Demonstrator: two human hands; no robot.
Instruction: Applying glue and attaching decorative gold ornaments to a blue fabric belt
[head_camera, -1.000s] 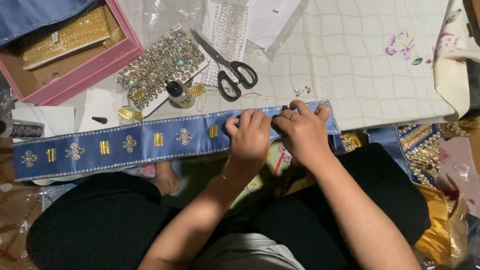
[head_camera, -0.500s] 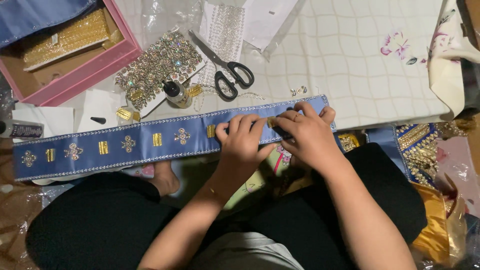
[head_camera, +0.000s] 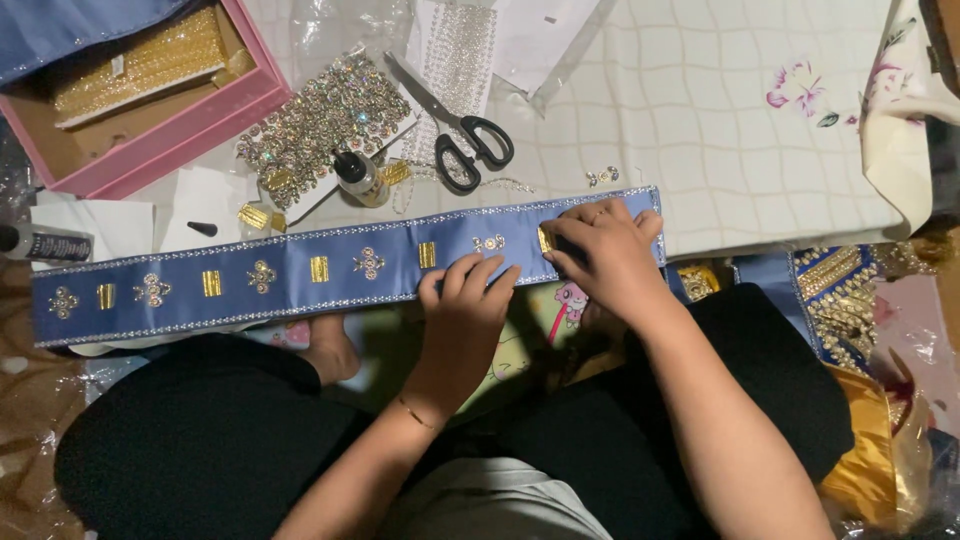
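Note:
A long blue fabric band (head_camera: 250, 280) lies across my lap and the edge of a white quilted cloth (head_camera: 720, 120). Gold rectangles and rhinestone motifs are set along it in turn. My left hand (head_camera: 465, 300) lies flat on the band with its fingers together, holding it down. Just to its right, the fingertips of my right hand (head_camera: 600, 250) pinch and press a gold rectangle piece (head_camera: 545, 238) onto the band near its right end.
Black-handled scissors (head_camera: 470, 140), a small glue bottle (head_camera: 358, 178), loose gold pieces (head_camera: 255, 215) and a sheet of rhinestones (head_camera: 320, 110) lie beyond the band. A pink box (head_camera: 200, 120) sits far left, a black tube (head_camera: 45, 243) at the left edge, and embroidered blue-gold fabric (head_camera: 840, 290) at right.
My left hand has slid a little left and nearer along the band. My right hand's fingers have closed in on the gold piece. The band stays put.

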